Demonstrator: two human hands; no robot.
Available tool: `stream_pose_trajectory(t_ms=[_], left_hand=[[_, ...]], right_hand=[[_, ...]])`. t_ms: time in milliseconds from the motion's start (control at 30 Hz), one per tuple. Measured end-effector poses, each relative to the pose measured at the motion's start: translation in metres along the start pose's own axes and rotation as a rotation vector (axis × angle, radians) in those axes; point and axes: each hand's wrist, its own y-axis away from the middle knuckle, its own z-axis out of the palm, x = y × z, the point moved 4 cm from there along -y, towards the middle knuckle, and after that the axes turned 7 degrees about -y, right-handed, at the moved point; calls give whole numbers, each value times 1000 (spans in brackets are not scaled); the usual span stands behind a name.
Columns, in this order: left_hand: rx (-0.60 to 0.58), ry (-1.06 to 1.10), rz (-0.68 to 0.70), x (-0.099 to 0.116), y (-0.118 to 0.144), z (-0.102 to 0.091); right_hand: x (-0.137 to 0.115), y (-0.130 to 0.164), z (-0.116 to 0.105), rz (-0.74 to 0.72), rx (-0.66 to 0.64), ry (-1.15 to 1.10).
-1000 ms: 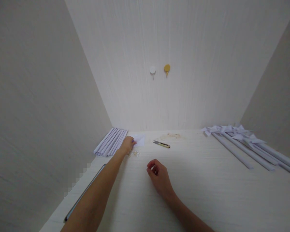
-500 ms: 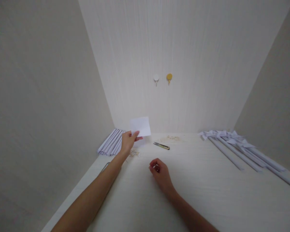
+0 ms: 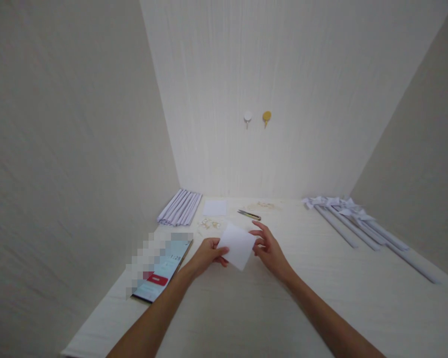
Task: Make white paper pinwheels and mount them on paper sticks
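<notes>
Between thumb and fingers, my left hand (image 3: 209, 256) grips a square white sheet of paper (image 3: 238, 244), tilted with a corner toward me. At the sheet's right corner is my right hand (image 3: 271, 248), its fingers curved and apart; whether they touch the paper I cannot tell. Beyond the sheet lie small pale loops that look like rubber bands (image 3: 210, 223) and a stack of white paper (image 3: 214, 208). A pair of thread snips (image 3: 249, 215) rests on the table behind my right hand.
Rolled paper tubes (image 3: 179, 207) lie side by side at the back left. White paper sticks with folded pinwheel-like tops (image 3: 339, 209) lie at the right. A phone (image 3: 164, 271) sits by my left forearm. Two hooks, white (image 3: 247, 116) and yellow (image 3: 267, 117), are on the back wall.
My left hand has brought the paper sheet back toward me from above the stack. My right hand has moved up and right to the sheet, its fingers opening. The phone has come into view.
</notes>
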Motion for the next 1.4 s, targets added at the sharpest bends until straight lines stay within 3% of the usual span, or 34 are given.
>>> stream_pose_trajectory(t_ms=[133,367,533,700,933,1100,1167,1267,1400], left_hand=[[-63,8,17,3,2,2],[-23,108,36,-1,0,-4],[-112,68,-40,-5,-2,-5],[5,26,-6,2,0,-1],[151,294,-19,3,-2,2],[312,414,40,2,-2,1],[326,457,83,4,-1,8],[250,525,101,6,2,24],[98,571,102,7,7,44]], right_hand=[[11,8,-9,12,-69,137],[23,4,-15,191,15,47],[19,2,-19,222,61,31],[19,2,-20,191,82,6],[17,7,-14,152,98,52],[11,14,-3,47,104,252],[6,17,-1,-15,127,343],[-1,22,4,-162,123,456],[-6,30,16,-376,9,592]])
